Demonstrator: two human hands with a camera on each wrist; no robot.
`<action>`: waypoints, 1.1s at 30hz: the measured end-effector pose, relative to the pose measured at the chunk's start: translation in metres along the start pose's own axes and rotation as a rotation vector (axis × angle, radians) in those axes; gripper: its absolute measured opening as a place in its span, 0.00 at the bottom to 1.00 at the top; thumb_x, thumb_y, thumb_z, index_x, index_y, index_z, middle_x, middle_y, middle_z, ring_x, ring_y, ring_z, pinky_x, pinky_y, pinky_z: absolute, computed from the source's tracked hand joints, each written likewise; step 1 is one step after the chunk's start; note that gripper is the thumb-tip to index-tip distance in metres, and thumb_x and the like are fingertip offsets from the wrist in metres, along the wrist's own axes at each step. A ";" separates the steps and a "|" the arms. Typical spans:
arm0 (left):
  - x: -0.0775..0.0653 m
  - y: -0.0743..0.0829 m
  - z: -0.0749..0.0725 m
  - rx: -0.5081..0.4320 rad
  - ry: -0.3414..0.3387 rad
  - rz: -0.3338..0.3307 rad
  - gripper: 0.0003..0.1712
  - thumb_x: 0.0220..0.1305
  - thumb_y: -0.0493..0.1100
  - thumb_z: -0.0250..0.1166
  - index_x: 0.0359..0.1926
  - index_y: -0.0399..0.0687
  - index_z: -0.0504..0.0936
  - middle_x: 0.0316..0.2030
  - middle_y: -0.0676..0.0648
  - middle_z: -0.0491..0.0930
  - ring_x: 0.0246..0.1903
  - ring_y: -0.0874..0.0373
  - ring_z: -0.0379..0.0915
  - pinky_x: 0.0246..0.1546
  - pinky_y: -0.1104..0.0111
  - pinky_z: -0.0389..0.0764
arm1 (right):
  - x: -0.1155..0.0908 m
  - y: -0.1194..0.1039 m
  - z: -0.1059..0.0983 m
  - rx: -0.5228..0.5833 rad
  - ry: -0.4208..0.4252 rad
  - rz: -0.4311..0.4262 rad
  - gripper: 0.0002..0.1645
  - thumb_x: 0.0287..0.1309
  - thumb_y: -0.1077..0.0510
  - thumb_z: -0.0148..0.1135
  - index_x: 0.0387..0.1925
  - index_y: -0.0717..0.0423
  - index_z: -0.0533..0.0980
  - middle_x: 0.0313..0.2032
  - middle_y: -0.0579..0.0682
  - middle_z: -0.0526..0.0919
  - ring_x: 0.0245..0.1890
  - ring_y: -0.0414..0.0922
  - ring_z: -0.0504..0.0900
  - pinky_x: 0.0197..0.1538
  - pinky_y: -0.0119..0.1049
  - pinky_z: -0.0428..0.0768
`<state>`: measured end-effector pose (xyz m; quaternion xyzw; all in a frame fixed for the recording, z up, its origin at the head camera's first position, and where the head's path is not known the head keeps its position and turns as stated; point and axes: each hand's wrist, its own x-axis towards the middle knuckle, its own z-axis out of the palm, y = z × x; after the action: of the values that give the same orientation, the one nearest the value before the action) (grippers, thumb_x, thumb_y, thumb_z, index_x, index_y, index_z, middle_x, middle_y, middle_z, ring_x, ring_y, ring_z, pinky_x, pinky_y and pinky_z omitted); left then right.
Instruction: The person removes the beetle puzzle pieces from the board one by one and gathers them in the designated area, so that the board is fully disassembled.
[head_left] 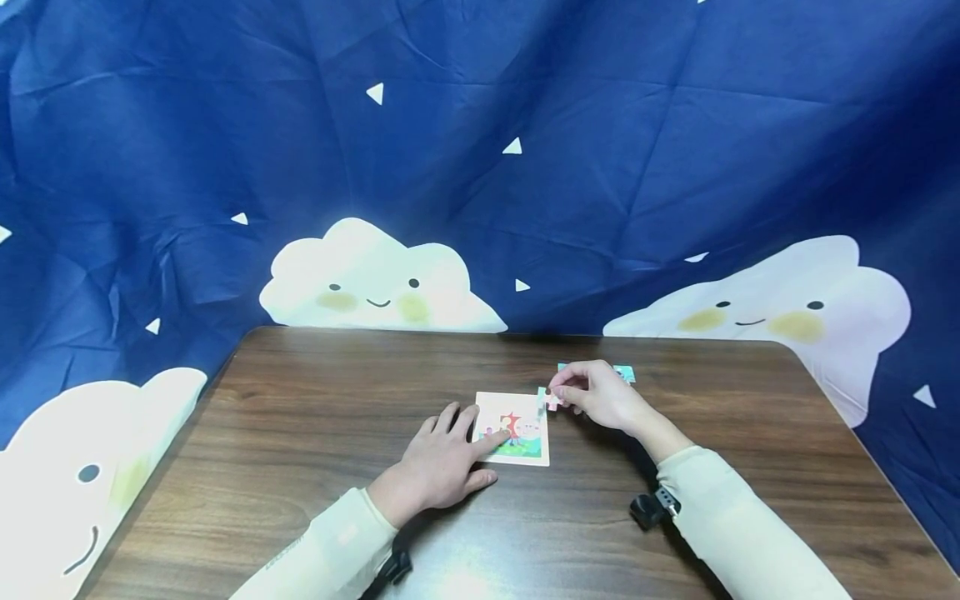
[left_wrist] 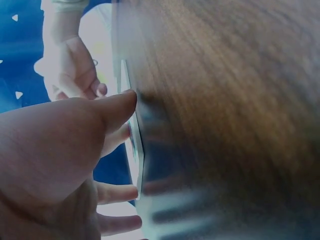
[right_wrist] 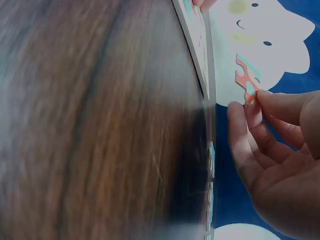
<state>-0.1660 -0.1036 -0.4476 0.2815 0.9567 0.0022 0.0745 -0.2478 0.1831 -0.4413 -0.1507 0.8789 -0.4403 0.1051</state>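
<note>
A small square puzzle board (head_left: 491,403) lies on the table, with a printed red and pink picture over green in its lower part. My left hand (head_left: 441,463) rests at its left side, fingers spread, the index finger reaching over the picture. In the left wrist view, the thumb (left_wrist: 120,107) is near the board's edge. Above the board's upper right corner, my right hand (head_left: 603,402) pinches a puzzle piece (right_wrist: 245,79) between thumb and fingertips. That piece is pink-red with some light blue, raised off the table in the right wrist view.
More light-blue puzzle pieces (head_left: 626,373) lie behind the right hand, partly hidden by it. The brown wooden table (head_left: 337,383) ends at a blue curtain (head_left: 450,150) printed with white clouds. Dark wrist devices (head_left: 651,508) are strapped to both sleeves.
</note>
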 end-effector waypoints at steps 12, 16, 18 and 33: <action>-0.002 -0.001 -0.002 0.001 -0.001 0.002 0.34 0.77 0.67 0.60 0.80 0.80 0.68 0.79 0.40 0.64 0.78 0.35 0.62 0.71 0.42 0.72 | -0.002 0.011 -0.005 0.009 0.021 0.019 0.07 0.74 0.68 0.62 0.45 0.67 0.84 0.33 0.57 0.89 0.28 0.45 0.83 0.33 0.38 0.85; -0.002 -0.001 -0.002 0.006 0.001 0.004 0.34 0.77 0.67 0.61 0.80 0.80 0.68 0.79 0.40 0.64 0.78 0.35 0.63 0.70 0.42 0.73 | -0.001 0.016 -0.006 0.002 0.033 0.020 0.07 0.73 0.69 0.62 0.44 0.68 0.84 0.33 0.57 0.88 0.29 0.45 0.83 0.33 0.36 0.84; -0.001 -0.001 -0.002 0.008 0.002 0.004 0.34 0.77 0.67 0.61 0.80 0.80 0.67 0.79 0.40 0.65 0.78 0.35 0.63 0.70 0.42 0.73 | -0.002 0.018 -0.007 0.000 0.043 0.018 0.06 0.73 0.69 0.62 0.44 0.68 0.84 0.32 0.57 0.88 0.29 0.44 0.83 0.33 0.36 0.84; -0.001 0.000 0.000 0.041 0.009 0.010 0.35 0.77 0.67 0.60 0.80 0.81 0.67 0.76 0.40 0.66 0.76 0.37 0.65 0.68 0.44 0.75 | 0.001 0.022 -0.005 -0.227 0.197 0.079 0.07 0.70 0.63 0.66 0.42 0.61 0.89 0.39 0.53 0.92 0.38 0.43 0.81 0.47 0.39 0.77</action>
<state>-0.1648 -0.1039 -0.4476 0.2876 0.9555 -0.0155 0.0643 -0.2545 0.1990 -0.4556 -0.0832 0.9343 -0.3461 0.0179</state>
